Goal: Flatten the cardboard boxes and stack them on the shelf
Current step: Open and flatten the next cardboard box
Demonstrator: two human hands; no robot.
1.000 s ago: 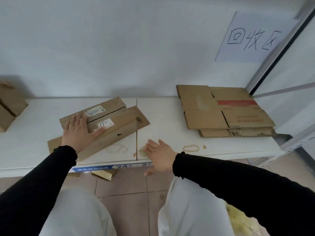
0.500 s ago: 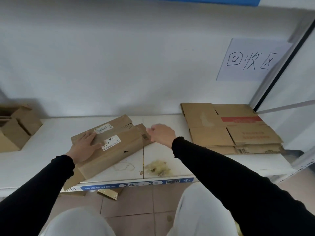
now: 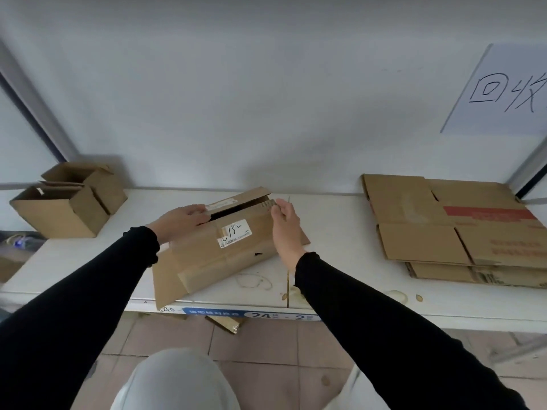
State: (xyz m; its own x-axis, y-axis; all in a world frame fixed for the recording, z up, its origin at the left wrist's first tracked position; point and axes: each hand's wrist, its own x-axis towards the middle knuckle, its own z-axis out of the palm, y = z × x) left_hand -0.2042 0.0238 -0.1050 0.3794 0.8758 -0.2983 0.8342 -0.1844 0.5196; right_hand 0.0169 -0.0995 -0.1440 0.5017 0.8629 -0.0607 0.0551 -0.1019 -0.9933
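Note:
A flattened brown cardboard box [image 3: 207,255] with a white label lies on the white shelf [image 3: 334,232], its near corner hanging over the front edge. Its top layer gapes along the far edge, showing a dark slot. My left hand [image 3: 180,221] presses on the box's far left part beside the slot. My right hand [image 3: 282,223] grips the box's far right corner with curled fingers. A stack of flattened boxes [image 3: 455,229] rests at the right of the shelf.
Two open, unflattened boxes [image 3: 63,202] stand at the shelf's left end. A paper sign [image 3: 503,93] hangs on the wall at right. A scrap of cardboard [image 3: 226,323] lies on the tiled floor under the shelf edge. Stains mark the shelf near the front.
My right hand moved from the shelf's front edge up to the box's far right corner and took hold of it. The box's top layer has lifted open. My view shifted left.

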